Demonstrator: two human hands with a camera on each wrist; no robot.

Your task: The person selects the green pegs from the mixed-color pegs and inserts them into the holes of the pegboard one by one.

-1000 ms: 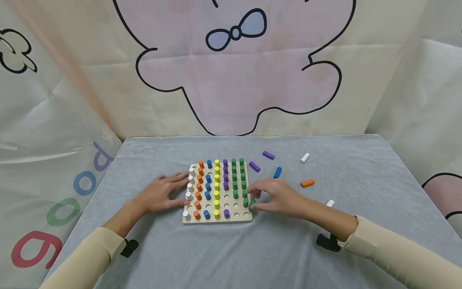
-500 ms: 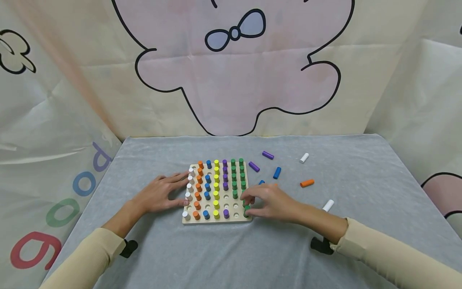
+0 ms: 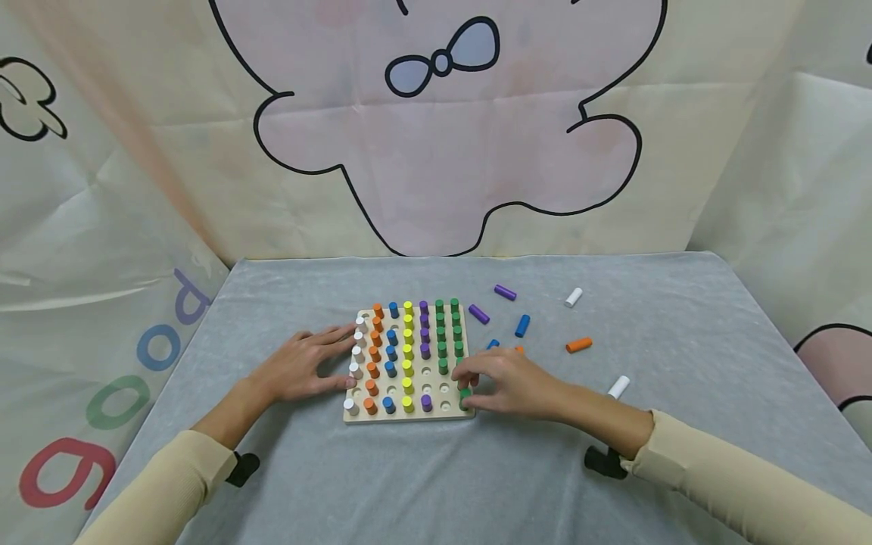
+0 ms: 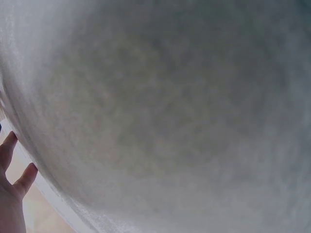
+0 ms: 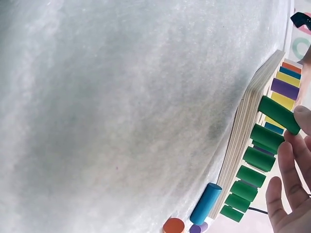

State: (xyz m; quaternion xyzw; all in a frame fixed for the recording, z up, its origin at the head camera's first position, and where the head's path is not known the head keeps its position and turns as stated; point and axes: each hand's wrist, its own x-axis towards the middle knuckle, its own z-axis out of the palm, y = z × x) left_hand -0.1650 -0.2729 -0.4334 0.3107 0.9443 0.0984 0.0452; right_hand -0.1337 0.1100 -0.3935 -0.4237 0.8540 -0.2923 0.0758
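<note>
A wooden pegboard (image 3: 409, 418) holds columns of white, orange, blue, yellow, purple and green pegs. At its near right corner my right hand (image 3: 509, 382) pinches a green peg (image 3: 465, 400) between thumb and finger. In the right wrist view this green peg (image 5: 278, 114) stands at the corner of the board, at the end of a row of green pegs (image 5: 259, 158); whether it is fully seated is unclear. My left hand (image 3: 303, 366) rests at the board's left edge, fingers extended. Only the thumb and a finger of the left hand (image 4: 12, 187) show in the left wrist view.
Loose pegs lie right of the board: two purple pegs, one a purple peg (image 3: 479, 314), a blue peg (image 3: 522, 325), an orange peg (image 3: 579, 345), a white peg (image 3: 574, 297) and another white peg (image 3: 618, 387). A blue peg (image 5: 206, 204) lies close beside the board.
My right hand has moved left with the green peg, from beside the board's right edge onto its near right corner. A blue peg behind it has come into view. The left hand stays put.
</note>
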